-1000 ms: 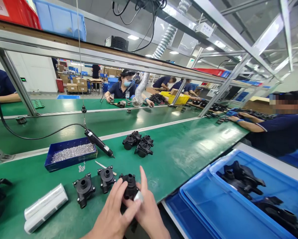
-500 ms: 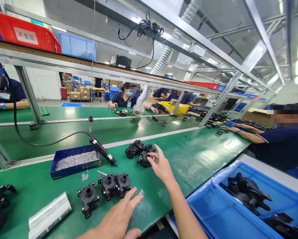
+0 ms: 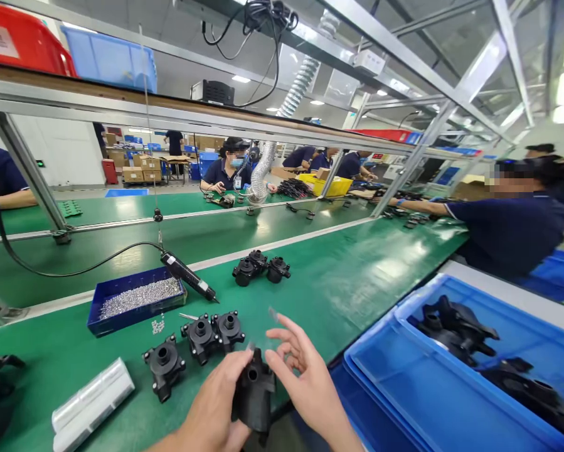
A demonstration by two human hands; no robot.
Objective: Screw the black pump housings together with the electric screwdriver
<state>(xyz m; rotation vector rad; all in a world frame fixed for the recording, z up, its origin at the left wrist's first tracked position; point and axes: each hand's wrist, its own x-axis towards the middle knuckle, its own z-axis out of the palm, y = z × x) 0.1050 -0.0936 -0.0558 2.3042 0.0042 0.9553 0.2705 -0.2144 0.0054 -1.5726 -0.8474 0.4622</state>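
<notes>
My left hand (image 3: 212, 409) is closed around a black plastic pump housing (image 3: 253, 394), held upright just over the near edge of the green belt. To its right my right hand (image 3: 307, 378) has its fingers spread, the thumb beside the housing's top. A small clear sliver (image 3: 273, 314) sticks up at that hand's index fingertip. Three more black housings (image 3: 199, 336) stand in a row on the belt just beyond my hands. A cluster of black housings (image 3: 259, 267) lies farther out.
A blue tray of small screws (image 3: 135, 298) sits left, with a hanging electric screwdriver (image 3: 187, 277) resting by it. A white roll (image 3: 91, 395) lies near left. Blue crates (image 3: 432, 402) with black parts stand right. A co-worker's arm (image 3: 423, 206) reaches over the belt.
My right hand reached to the far cluster, took a housing and brought it back to the near edge. My left hand has closed on it, and my right hand has opened beside it.
</notes>
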